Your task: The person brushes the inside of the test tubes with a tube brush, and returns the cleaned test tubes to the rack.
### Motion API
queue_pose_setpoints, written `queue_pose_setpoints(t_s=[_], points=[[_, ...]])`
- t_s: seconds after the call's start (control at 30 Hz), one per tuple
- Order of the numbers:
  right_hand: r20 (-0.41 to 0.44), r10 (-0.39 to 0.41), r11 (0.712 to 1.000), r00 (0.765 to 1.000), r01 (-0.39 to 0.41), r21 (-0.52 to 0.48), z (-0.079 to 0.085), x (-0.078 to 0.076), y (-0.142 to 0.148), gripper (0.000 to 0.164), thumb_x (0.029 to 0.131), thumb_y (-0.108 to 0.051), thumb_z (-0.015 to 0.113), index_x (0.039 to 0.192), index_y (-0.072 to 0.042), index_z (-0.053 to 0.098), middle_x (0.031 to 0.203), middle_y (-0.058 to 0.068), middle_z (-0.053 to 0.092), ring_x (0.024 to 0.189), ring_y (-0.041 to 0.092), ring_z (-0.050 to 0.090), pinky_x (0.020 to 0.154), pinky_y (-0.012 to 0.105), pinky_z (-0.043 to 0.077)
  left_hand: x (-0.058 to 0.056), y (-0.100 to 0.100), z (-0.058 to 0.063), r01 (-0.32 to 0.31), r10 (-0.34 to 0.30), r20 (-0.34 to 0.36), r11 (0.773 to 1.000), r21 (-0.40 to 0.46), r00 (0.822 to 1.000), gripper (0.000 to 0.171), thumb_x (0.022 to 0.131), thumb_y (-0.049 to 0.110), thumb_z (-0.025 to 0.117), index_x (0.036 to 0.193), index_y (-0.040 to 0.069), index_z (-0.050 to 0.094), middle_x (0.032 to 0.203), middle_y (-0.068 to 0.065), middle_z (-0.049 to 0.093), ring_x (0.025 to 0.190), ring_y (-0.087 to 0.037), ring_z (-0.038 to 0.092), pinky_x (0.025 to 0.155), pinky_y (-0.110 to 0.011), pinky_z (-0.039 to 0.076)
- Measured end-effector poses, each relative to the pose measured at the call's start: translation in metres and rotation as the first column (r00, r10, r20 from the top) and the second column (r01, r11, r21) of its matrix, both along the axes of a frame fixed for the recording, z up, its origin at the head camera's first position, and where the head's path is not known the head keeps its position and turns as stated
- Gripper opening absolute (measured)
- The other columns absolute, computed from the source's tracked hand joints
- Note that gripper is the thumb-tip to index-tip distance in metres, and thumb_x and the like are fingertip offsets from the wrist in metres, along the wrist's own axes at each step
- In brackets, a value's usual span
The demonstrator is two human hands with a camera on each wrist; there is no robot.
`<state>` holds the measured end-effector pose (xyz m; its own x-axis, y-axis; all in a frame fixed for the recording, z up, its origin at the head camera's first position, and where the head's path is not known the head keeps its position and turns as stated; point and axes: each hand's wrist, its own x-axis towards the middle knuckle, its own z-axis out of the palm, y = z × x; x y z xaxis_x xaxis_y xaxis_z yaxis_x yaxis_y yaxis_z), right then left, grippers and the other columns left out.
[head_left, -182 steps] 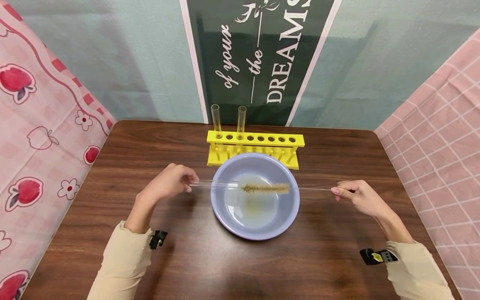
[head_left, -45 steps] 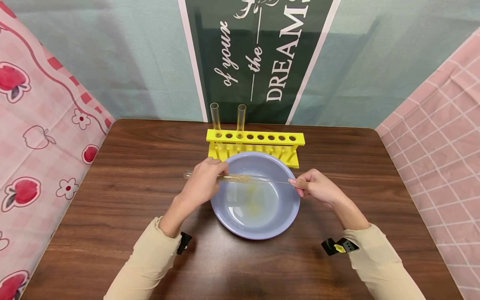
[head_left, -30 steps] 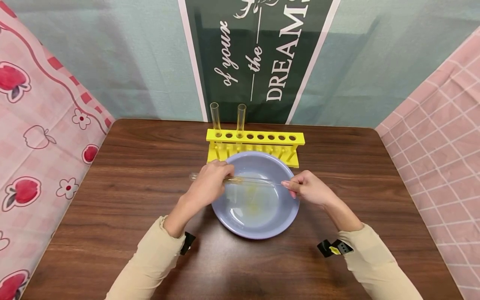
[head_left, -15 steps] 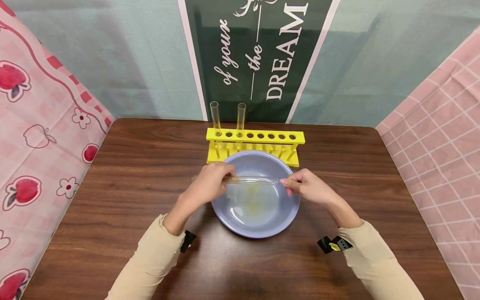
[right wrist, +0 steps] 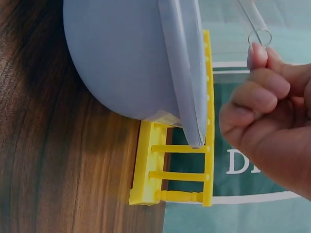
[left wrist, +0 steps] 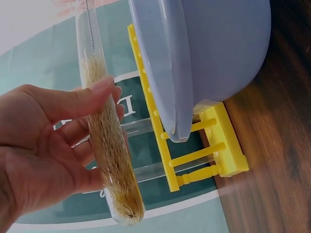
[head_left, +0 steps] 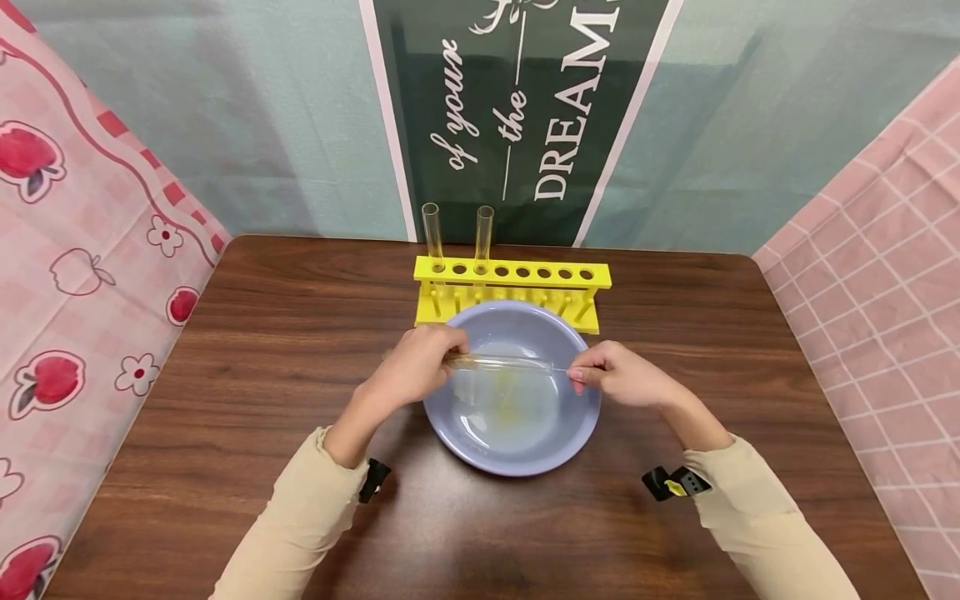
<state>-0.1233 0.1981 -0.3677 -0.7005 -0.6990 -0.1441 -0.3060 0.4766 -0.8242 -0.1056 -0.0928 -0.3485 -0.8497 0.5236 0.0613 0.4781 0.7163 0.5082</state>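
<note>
My left hand [head_left: 416,362] grips a clear glass test tube [head_left: 513,362], held almost level over the lavender basin [head_left: 517,468]. Inside the tube is a tan-bristled test tube brush [left wrist: 109,141]; its bristles reach the rounded closed end in the left wrist view. My right hand [head_left: 622,375] pinches the brush's thin wire handle just outside the tube's open mouth [right wrist: 260,38], thumb against index finger, the other fingers curled. Cloudy liquid with a yellowish patch lies in the basin. In the head view, the left hand hides the tube's closed end.
Right behind the basin stands a yellow test tube rack [head_left: 517,273]. Two upright glass tubes, one at the left end [head_left: 432,233] and one nearby [head_left: 484,233], stand in it. The brown wooden table [head_left: 300,292] is bordered by hanging cloths.
Earlier the brush was outside the tube with the hands far apart; the hands have come together and the brush has gone inside. In the last half second, the right hand shifted slightly right.
</note>
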Motion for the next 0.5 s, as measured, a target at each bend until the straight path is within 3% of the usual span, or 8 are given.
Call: queue_pose_setpoints(t_s=[0.17,0.33,0.43,0.5], points=[[-0.16,-0.031,0.996,0.987,0.044,0.074,0.001,0.006,-0.005,0.021,0.086,0.0,0.057,0.067,-0.006,0.062,0.061,-0.002,0.053,0.058,0.01,0.043,0.055,0.024,0.039,0.001,0.002,0.003,0.017,-0.017,-0.007,1.0,0.007,1.0,0.029,0.066,-0.018,0.05,0.078,0.005,0.063,0.073,-0.002,0.057,0.069,-0.017,0.051,0.062,-0.03,0.043],[-0.281,-0.057,0.993,0.958,0.085,0.088,0.001,0.011,-0.008,0.023,0.084,0.005,0.058,0.065,-0.008,0.06,0.06,-0.004,0.051,0.056,0.007,0.042,0.052,0.024,0.038,0.002,0.001,0.005,0.035,-0.035,0.016,0.999,0.025,0.999,0.03,0.063,-0.018,0.047,0.074,0.005,0.062,0.067,-0.002,0.054,0.065,-0.015,0.046,0.059,-0.027,0.04],[-0.357,-0.046,0.993,0.933,0.081,0.082,0.001,0.013,-0.01,0.022,0.083,0.005,0.059,0.064,-0.008,0.059,0.06,-0.004,0.05,0.054,0.006,0.041,0.052,0.023,0.038,0.001,-0.001,0.005,0.034,-0.035,0.042,0.999,0.019,0.999,0.029,0.065,-0.017,0.048,0.075,0.006,0.062,0.066,-0.001,0.052,0.065,-0.015,0.045,0.059,-0.027,0.039],[-0.43,-0.028,0.995,0.903,0.065,0.073,0.0,0.014,-0.011,0.023,0.082,0.005,0.06,0.064,-0.009,0.058,0.06,-0.005,0.05,0.055,0.005,0.041,0.053,0.024,0.038,0.0,-0.003,0.005,0.029,-0.03,0.072,0.999,0.017,0.997,0.025,0.068,-0.015,0.055,0.077,0.006,0.064,0.067,0.0,0.052,0.066,-0.015,0.047,0.06,-0.028,0.04]])
